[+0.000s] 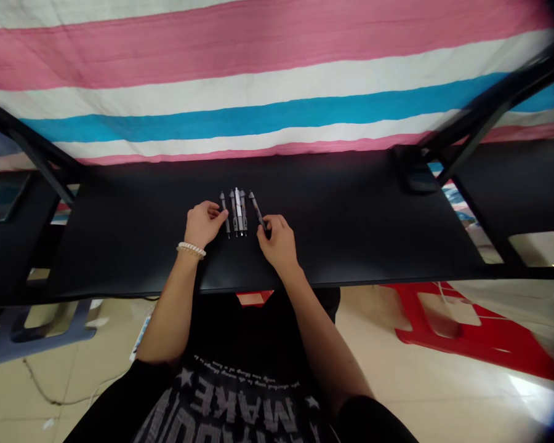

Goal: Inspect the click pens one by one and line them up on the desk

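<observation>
Several slim click pens lie on a black tabletop (351,215). My left hand (205,223), with its fingers bent, has its thumb and fingertips on the leftmost grey pen (224,204). Just right of that, a white pen (239,206) lies side by side between two dark grey-patterned pens, all pointing toward me. My right hand (278,242) is closed around the lower end of another dark patterned pen (255,206), which slants away from the group. Part of that pen is hidden by my fingers.
A striped cloth (240,92) hangs behind the table. Black metal braces (471,111) stand at both sides, with a dark object (413,169) at the right rear. Below are a red plastic stool (480,344), a blue-grey stool (50,335) and cables on the tiled floor.
</observation>
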Tool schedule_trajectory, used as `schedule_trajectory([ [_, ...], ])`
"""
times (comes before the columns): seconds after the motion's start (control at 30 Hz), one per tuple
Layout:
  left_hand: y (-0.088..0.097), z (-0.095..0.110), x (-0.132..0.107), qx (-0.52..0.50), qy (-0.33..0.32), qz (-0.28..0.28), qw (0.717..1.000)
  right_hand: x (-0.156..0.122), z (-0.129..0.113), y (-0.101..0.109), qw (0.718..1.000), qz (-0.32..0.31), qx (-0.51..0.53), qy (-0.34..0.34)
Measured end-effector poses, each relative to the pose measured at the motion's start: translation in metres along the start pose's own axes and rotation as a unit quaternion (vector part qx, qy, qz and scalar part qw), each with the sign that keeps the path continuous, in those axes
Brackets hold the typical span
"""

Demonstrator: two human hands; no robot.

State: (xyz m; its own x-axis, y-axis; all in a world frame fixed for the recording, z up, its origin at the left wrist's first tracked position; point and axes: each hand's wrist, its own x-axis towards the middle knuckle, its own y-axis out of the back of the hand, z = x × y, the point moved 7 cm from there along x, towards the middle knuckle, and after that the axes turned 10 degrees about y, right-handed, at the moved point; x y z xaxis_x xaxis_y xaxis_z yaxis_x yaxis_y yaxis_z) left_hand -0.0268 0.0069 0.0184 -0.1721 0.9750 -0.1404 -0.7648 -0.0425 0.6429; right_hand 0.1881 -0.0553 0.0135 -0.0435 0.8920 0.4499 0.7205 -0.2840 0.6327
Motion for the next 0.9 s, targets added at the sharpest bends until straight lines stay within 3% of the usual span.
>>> schedule_trajectory([
  [0.43,-0.015,0.003,0.000,-0.021,-0.013,-0.014,1.000,0.000,0.000,0.000,1.000,0.010,0.016,0.005],
  [0.9,-0.015,0.008,-0.001,-0.020,-0.012,-0.016,1.000,0.001,0.002,-0.002,1.000,-0.001,0.019,-0.001],
])
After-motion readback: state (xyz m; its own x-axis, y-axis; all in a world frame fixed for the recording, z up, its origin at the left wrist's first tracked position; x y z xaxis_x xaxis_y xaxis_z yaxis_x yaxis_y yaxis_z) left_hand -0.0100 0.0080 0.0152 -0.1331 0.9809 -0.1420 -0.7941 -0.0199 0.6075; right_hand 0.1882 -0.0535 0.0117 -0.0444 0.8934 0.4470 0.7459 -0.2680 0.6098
